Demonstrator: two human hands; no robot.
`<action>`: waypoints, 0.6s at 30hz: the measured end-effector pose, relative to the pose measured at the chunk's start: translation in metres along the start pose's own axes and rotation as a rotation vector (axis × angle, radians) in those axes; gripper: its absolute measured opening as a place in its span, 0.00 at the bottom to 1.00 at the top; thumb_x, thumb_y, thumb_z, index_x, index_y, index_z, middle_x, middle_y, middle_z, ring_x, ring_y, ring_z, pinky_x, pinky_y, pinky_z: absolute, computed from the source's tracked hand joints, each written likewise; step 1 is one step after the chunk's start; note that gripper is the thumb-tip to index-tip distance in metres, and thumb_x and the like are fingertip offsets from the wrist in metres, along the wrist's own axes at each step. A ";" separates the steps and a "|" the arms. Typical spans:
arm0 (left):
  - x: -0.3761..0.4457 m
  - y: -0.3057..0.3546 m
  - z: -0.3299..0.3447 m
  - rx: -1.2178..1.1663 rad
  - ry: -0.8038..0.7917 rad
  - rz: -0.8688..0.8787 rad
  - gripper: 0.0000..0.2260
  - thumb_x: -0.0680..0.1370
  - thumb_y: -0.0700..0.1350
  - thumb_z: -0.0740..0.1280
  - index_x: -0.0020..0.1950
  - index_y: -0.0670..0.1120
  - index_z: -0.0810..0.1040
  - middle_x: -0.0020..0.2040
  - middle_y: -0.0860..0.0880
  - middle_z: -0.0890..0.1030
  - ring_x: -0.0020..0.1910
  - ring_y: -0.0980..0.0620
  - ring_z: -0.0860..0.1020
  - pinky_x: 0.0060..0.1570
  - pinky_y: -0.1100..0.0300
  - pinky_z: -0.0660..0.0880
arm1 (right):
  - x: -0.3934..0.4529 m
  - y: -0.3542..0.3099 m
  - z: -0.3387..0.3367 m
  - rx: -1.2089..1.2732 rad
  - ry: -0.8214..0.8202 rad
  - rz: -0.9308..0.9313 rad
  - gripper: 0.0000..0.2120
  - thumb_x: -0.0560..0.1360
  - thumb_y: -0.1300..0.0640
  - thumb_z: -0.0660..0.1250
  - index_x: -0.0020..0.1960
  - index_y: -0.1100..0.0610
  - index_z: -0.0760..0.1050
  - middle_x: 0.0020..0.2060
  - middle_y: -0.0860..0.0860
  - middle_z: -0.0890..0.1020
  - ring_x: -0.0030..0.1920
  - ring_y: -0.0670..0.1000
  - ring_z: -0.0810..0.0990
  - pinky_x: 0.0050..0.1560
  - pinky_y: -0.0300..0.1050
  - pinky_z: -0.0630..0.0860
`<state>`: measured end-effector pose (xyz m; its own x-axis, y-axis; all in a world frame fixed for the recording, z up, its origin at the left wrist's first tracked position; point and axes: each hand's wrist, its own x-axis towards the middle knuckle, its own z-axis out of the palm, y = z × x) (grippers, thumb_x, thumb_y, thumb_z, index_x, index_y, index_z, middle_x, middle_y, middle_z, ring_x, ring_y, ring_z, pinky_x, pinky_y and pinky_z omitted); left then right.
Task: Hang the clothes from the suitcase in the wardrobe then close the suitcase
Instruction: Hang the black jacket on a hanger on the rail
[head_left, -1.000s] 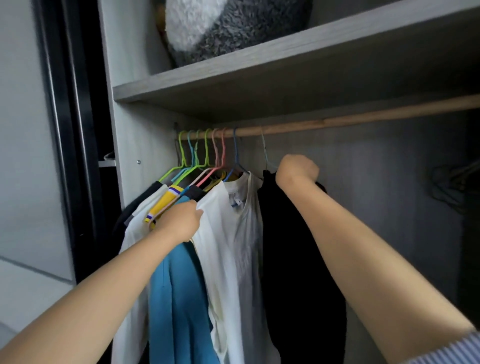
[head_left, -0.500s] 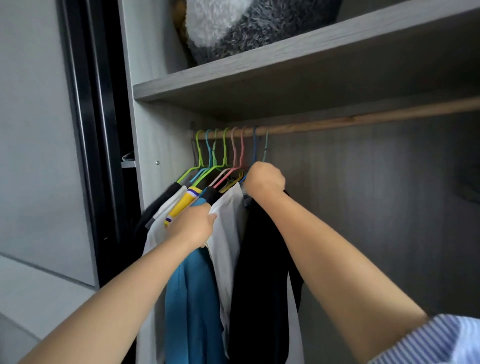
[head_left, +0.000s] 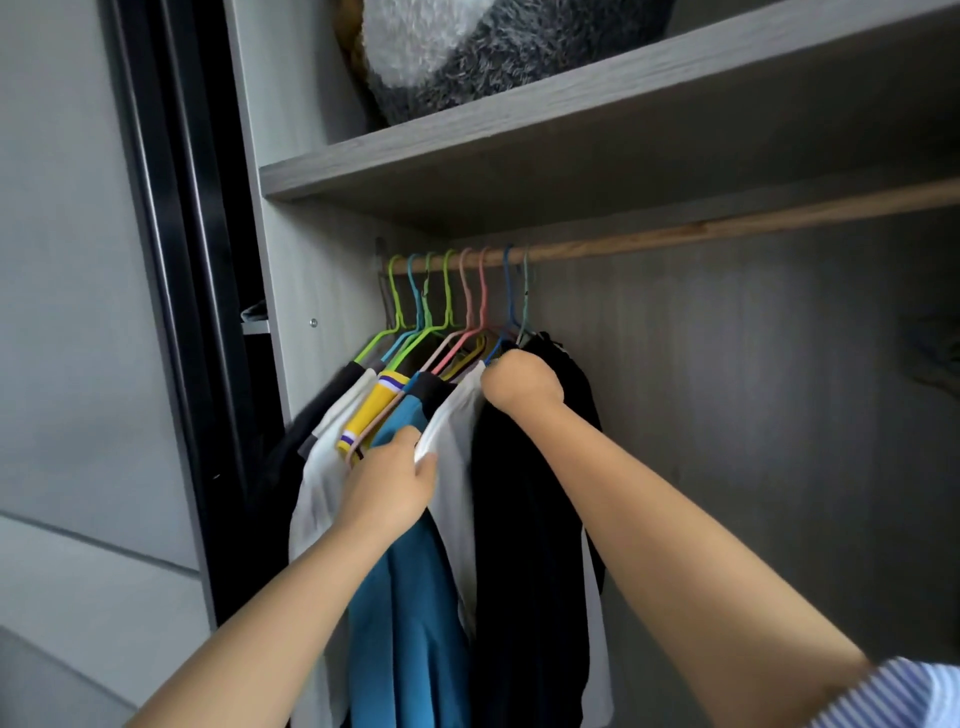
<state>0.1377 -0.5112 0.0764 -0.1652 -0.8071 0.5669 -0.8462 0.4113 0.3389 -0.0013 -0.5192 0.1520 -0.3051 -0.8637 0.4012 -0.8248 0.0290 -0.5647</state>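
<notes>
Item, wardrobe rail, left to right: left hand, fingers curled, pinching the white shirt at its shoulder edge; right hand, fisted at the neck of the black garment just under its hanger hook (what the fingers clasp cannot be told). Change since a second ago: the black garment, then hanging apart to the right, is now slid hard against the white shirt, so this piece reads as hung. Suitcase not in view, closing presumably outstanding.
</notes>
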 end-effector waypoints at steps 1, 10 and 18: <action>-0.004 0.001 0.000 -0.010 0.002 0.005 0.12 0.80 0.46 0.56 0.36 0.48 0.60 0.30 0.50 0.66 0.37 0.47 0.70 0.37 0.56 0.65 | -0.007 0.003 0.001 0.030 -0.027 -0.022 0.18 0.80 0.57 0.52 0.61 0.65 0.72 0.61 0.60 0.76 0.62 0.59 0.73 0.56 0.47 0.71; -0.039 0.021 -0.020 -0.005 0.017 -0.039 0.12 0.80 0.43 0.56 0.62 0.41 0.68 0.53 0.43 0.79 0.54 0.42 0.74 0.49 0.52 0.72 | -0.071 0.028 -0.014 -0.020 -0.199 -0.136 0.24 0.81 0.52 0.51 0.71 0.67 0.59 0.68 0.63 0.68 0.67 0.61 0.67 0.66 0.49 0.65; -0.114 0.055 -0.062 0.242 -0.009 -0.060 0.13 0.79 0.43 0.57 0.61 0.40 0.70 0.59 0.40 0.74 0.59 0.40 0.73 0.52 0.51 0.70 | -0.144 0.055 -0.055 -0.298 -0.298 -0.313 0.23 0.80 0.53 0.55 0.70 0.65 0.62 0.68 0.60 0.68 0.69 0.58 0.64 0.64 0.43 0.60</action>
<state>0.1418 -0.3700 0.0766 -0.1148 -0.8313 0.5439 -0.9510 0.2502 0.1815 -0.0290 -0.3655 0.1030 0.0907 -0.9584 0.2705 -0.9676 -0.1491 -0.2037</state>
